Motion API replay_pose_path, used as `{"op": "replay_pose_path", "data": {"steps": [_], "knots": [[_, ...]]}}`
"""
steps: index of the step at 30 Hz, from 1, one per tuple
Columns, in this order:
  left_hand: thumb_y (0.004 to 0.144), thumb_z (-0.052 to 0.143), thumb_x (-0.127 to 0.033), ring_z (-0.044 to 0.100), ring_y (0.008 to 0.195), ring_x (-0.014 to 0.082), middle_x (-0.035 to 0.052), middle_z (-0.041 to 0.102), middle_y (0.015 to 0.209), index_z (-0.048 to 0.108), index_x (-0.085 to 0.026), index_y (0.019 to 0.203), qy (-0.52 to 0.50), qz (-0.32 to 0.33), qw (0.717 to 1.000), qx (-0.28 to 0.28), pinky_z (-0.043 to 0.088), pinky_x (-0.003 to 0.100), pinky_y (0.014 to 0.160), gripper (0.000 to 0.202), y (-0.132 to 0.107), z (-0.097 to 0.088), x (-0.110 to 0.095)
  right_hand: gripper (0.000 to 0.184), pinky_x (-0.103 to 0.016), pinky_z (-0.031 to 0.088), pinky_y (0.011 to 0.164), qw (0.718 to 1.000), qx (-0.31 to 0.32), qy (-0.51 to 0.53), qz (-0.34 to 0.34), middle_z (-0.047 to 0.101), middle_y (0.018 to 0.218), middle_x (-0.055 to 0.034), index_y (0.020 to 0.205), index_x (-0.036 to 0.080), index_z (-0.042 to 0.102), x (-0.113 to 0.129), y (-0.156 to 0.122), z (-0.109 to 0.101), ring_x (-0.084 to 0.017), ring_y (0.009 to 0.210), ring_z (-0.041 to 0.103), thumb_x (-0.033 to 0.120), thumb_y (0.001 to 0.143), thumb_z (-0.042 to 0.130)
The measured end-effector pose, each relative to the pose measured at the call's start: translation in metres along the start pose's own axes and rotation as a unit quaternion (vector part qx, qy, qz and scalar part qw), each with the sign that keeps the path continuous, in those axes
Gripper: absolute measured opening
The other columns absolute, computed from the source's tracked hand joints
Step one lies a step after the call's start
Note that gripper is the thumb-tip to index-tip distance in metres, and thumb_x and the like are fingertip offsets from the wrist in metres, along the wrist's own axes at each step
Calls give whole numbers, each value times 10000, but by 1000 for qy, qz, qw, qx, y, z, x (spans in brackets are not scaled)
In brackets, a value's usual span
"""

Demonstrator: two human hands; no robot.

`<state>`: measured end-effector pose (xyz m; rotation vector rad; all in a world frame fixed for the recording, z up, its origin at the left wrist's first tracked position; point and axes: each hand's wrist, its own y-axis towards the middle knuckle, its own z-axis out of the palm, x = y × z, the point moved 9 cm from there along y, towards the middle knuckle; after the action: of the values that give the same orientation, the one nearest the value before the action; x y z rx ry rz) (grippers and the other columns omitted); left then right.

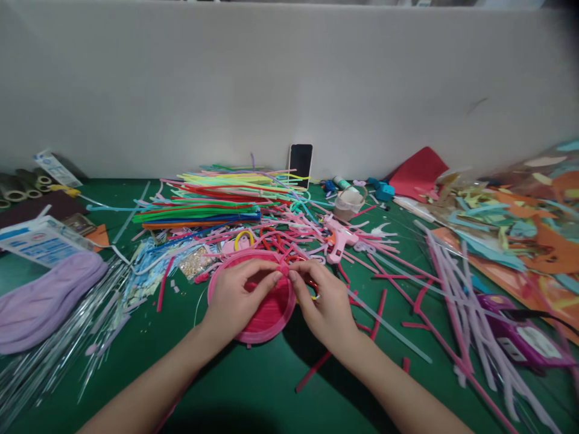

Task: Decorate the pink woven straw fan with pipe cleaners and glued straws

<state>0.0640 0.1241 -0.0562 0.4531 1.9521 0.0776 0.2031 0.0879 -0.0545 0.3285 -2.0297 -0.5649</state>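
Note:
A round pink disc [266,316] wound from pink pipe cleaner lies on the green table in front of me. My left hand [237,295] rests on its left half, with fingers pinched at the disc's far rim. My right hand [323,301] meets it there, fingertips pinched on the same pink strand at the rim. Both hands are closed on the disc's edge, fingertips almost touching each other.
A heap of coloured pipe cleaners [212,202] lies behind the disc. A pink glue gun [339,238] and a tape roll [348,202] sit to the right, a phone [301,164] leans on the wall. Cut paper scraps [511,223] fill the right, a purple cloth [43,298] the left.

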Motion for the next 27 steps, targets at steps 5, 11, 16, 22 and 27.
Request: {"op": "replay_pose_path", "data": {"steps": [5, 11, 16, 22, 27], "knots": [[880, 642, -299, 696, 829, 171, 17, 763, 890, 719, -211, 909, 83, 68, 994, -16, 523, 272, 791, 120, 0, -4, -8, 128, -275, 488, 687, 998, 21, 30, 53, 675, 872, -57, 954, 183, 617, -6, 0, 8, -164, 772, 636, 229, 945, 498], [878, 640, -302, 692, 778, 156, 4, 756, 865, 706, -214, 897, 94, 80, 992, -2, 528, 254, 752, 111, 1, -2, -8, 229, -267, 480, 634, 951, 51, 212, 221, 658, 836, -38, 916, 178, 617, -33, -6, 23, -145, 693, 603, 403, 876, 594], [874, 640, -317, 690, 800, 171, 11, 756, 878, 709, -221, 901, 80, 65, 994, 28, 526, 276, 784, 122, 2, 2, 0, 397, -270, 492, 626, 898, 99, 315, 292, 609, 713, 1, 843, 175, 602, -47, -12, 44, -135, 639, 589, 566, 789, 645], [854, 640, -417, 683, 750, 191, 36, 723, 826, 661, -199, 849, 21, -38, 999, 20, 538, 285, 714, 219, 9, -8, 16, 214, -292, 507, 697, 954, 180, 103, 215, 721, 918, -53, 956, 181, 679, -26, 4, -7, -177, 783, 659, 364, 867, 612], [841, 617, -460, 671, 675, 166, 31, 693, 874, 593, -198, 920, 3, -101, 994, -33, 533, 247, 615, 274, 14, -24, 25, 179, -291, 479, 645, 951, 116, -263, 115, 721, 917, -49, 903, 225, 716, -33, 5, -114, -183, 702, 652, 163, 853, 556]]}}
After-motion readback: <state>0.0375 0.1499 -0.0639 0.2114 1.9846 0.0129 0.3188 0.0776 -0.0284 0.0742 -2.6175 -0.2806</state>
